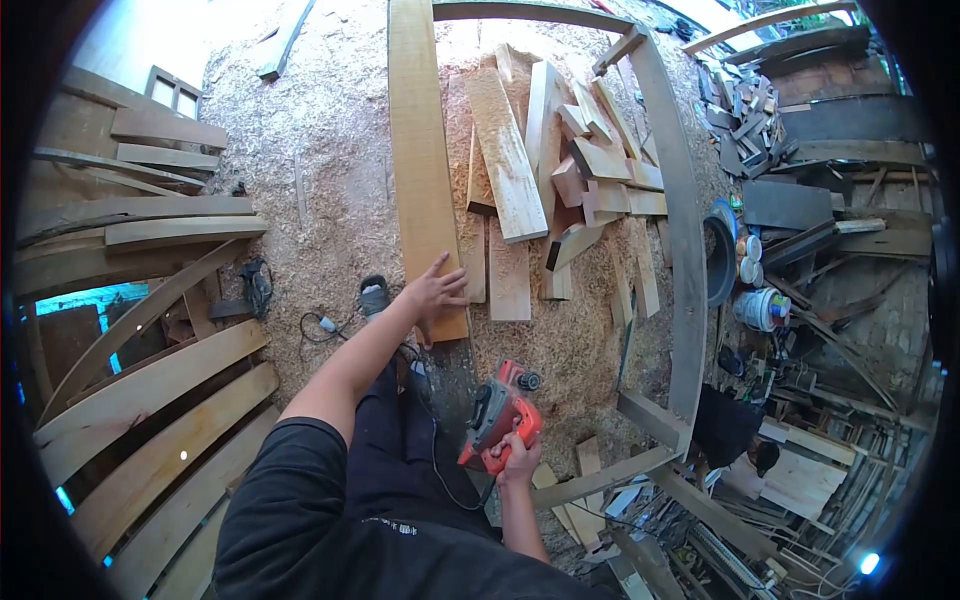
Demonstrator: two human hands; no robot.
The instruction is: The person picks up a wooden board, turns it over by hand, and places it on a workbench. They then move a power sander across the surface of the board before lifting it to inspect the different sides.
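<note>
The left hand lies flat with its fingers spread on the near end of a long pale plank, which runs straight away from the person across a floor thick with wood shavings. The right hand is closed around the rear grip of an orange electric planer, held low and just to the right of the plank's end, apart from the wood. A black power cord trails from the planer back along the person's dark trousers, and a white plug connection lies on the shavings just left of the left forearm. Beyond the left hand and to its right, a loose heap of short boards and offcuts crowds against the plank's right edge, some overlapping one another. Farther right of both hands, a large curved timber frame arcs around that heap and closes in near the right hand. Outside the frame stand a white bucket and small cans among scrap timber. To the left of the left arm, well apart, several curved planks lie stacked side by side, with a dark power tool resting on the shavings near them.
</note>
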